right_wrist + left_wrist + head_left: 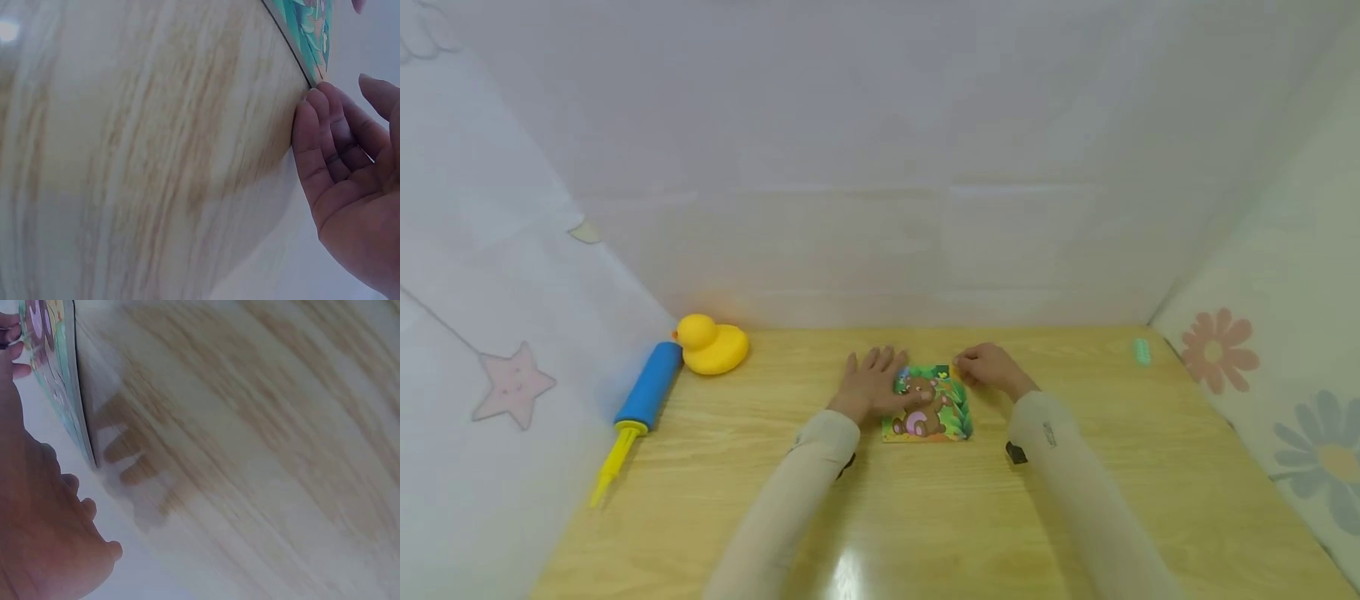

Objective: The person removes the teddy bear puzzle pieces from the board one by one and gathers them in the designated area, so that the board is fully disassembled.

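A flat, square bear picture board (925, 423) lies on the table, with a brown bear on a green leafy ground. My left hand (871, 390) rests over its left side with fingers spread and the thumb across the bear. In the left wrist view, the board's edge (81, 419) stands beside that hand. At the board's far right corner is my right hand (992, 368), fingers bent. The right wrist view has the fingertips (319, 94) touching the board's corner (309, 47), the thumb apart from them. Nothing shows held between them.
A yellow rubber duck (715, 348) sits at the back left of the wooden table (887, 533). Beside it lies a blue and yellow hand pump (651, 387). A small pale green item (1142, 352) lies at the back right. White cloth walls surround the table's back and sides.
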